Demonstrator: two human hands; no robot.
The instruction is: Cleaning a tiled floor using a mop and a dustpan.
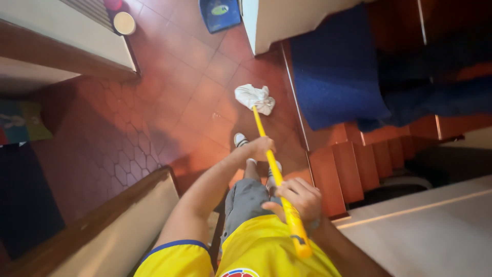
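Mop (271,164) work happens on the floor (169,102), red tile that runs from a hexagon pattern on the left to square tiles by the stairs (353,169). A blue mat (333,72) lies over the upper steps, and a blue bucket (219,14) stands at the far end, well apart from the mop. The yellow pole slants from the person's waist down to the cloth (255,97), a white bundle lying on the tiles just ahead of the shoes (241,139) and near the mat's edge. The left hand (261,147) is wrapped around the pole halfway down; the right hand (297,197) is wrapped around it near the top end. To my eye, good strokes call for the lower hand to press and steer while the upper one pivots, keeping the cloth flat on the tiles and clear of the mat and steps.
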